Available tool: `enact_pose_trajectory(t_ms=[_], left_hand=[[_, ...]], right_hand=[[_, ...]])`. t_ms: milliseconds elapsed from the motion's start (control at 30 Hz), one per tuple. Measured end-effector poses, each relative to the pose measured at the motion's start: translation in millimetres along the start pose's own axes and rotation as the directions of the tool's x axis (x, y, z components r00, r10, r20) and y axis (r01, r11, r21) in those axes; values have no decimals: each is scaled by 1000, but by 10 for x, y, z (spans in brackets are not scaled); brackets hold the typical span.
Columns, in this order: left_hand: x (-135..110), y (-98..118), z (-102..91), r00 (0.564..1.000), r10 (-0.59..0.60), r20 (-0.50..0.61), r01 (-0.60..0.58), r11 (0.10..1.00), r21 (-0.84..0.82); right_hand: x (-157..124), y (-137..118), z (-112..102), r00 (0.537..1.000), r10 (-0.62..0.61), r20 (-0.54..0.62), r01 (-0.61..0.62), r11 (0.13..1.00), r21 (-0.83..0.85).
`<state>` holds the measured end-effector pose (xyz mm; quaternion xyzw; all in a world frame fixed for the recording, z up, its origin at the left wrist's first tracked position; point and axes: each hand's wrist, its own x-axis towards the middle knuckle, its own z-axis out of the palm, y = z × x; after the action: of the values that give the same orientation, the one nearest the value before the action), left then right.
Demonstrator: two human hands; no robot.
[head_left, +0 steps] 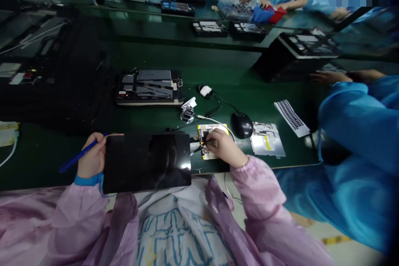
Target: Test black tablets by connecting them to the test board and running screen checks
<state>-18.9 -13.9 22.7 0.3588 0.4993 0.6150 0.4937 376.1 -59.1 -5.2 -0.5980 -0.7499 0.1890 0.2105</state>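
A black glossy tablet (pixel 146 162) lies screen-up at the near edge of the green bench. My left hand (pixel 91 158) grips its left edge, with a blue pen (pixel 78 157) held between the fingers. My right hand (pixel 222 146) is closed in a pinch on a small connector at a yellow-edged circuit board (pixel 209 132) just right of the tablet. Both my sleeves are pink.
An opened tablet chassis (pixel 149 87) lies further back, with a cable and white plug (pixel 205 90), a black mouse (pixel 242 124), a metal plate (pixel 267 139) and a dotted label strip (pixel 291 118). A person in blue (pixel 358 149) sits at right; others work across the bench.
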Motion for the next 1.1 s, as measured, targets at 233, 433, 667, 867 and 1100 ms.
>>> enact_pose_trajectory(t_ms=[233, 433, 667, 867, 1100], left_hand=[[34, -18, 25, 1000, -2, -8, 2, 999, 39], [13, -21, -17, 997, -35, 67, 34, 999, 13], [-17, -21, -33, 993, -89, 77, 92, 995, -40], [-51, -11, -51, 987, -123, 99, 128, 990, -51], [-130, -33, -93, 985, -112, 133, 119, 992, -50]], right_hand=[[-342, -106, 343, 931, 184, -315, -151, 981, 125], [-278, -212, 407, 896, 204, -396, -191, 979, 71], [-275, -217, 478, 894, 179, -411, -195, 981, 3], [-332, -293, 543, 866, 192, -462, -223, 975, -13], [-381, -280, 590, 865, 194, -464, -211, 977, 14]])
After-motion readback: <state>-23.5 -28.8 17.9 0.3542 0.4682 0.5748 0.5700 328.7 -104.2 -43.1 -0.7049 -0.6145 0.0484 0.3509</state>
